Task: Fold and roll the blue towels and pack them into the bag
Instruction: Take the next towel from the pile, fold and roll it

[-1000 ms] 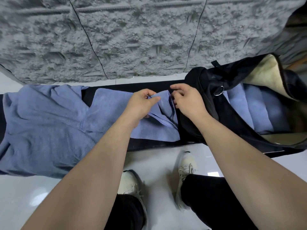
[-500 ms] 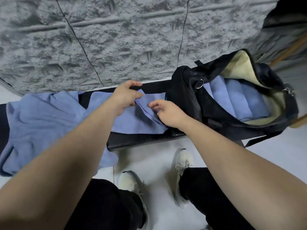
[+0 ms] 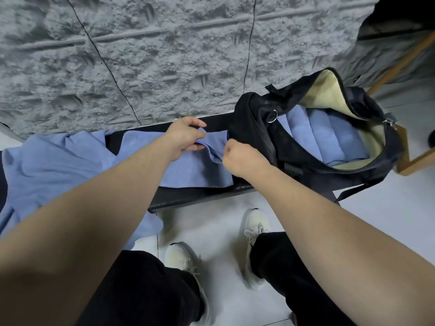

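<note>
A blue towel (image 3: 188,170) lies flat on the black bench (image 3: 195,196), just left of the open black bag (image 3: 292,161). My left hand (image 3: 183,140) pinches the towel's far right part, lifting a fold. My right hand (image 3: 240,158) grips the same end of the towel closer to me, fingers curled round the cloth. Inside the bag, several rolled blue towels (image 3: 329,140) lie side by side against the cream lining. A heap of loose blue towels (image 3: 54,168) covers the bench's left part and hangs over its front edge.
A rough grey stone wall (image 3: 164,55) rises right behind the bench. My legs in black trousers and white shoes (image 3: 254,234) stand on the pale tiled floor in front. A wooden frame (image 3: 409,147) stands beside the bag at the right.
Both hands have shifted along the towel's right end; the right hand has closed into a fist on the cloth and the left hand has pulled the fold up. The view has swung right, showing more of the bag.
</note>
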A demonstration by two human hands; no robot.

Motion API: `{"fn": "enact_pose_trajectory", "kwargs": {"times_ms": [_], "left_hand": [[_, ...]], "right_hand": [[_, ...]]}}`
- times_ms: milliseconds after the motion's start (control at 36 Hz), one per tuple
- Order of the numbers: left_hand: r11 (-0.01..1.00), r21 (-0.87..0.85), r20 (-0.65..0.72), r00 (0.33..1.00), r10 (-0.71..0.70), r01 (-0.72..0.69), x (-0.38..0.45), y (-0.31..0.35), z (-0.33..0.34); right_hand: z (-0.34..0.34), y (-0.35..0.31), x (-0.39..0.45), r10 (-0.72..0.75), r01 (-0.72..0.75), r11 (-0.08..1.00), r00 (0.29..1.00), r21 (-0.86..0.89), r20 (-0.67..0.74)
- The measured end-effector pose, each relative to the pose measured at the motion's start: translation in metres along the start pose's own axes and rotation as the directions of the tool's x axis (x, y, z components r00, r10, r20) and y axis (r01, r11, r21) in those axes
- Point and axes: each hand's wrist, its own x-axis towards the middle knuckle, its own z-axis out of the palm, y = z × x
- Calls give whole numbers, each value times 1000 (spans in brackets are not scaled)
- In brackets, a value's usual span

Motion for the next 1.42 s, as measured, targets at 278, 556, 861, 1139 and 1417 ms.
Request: {"fn": "enact_pose_trajectory", "kwargs": {"times_ms": [278, 556, 861, 1139, 1417], "left_hand": [[995, -97, -54, 998, 25, -30, -5, -18, 1], [896, 336, 26, 954, 300, -291, -33, -63, -7], [589, 757, 1, 902, 432, -283, -54, -99, -53], [59, 931, 267, 781, 565, -360, -82, -118, -116], [202, 978, -61, 870, 490, -45, -65, -98, -128]], "right_hand": [[7, 4, 2, -91, 111, 983, 986, 148, -138], [23, -12, 3, -340, 335, 934, 940, -123, -22], [15, -9, 28, -188, 133, 886, 979, -444, -82], [15, -37, 63, -369, 335, 839, 929, -429, 4], [11, -37, 81, -152, 117, 907, 987, -404, -56]]}}
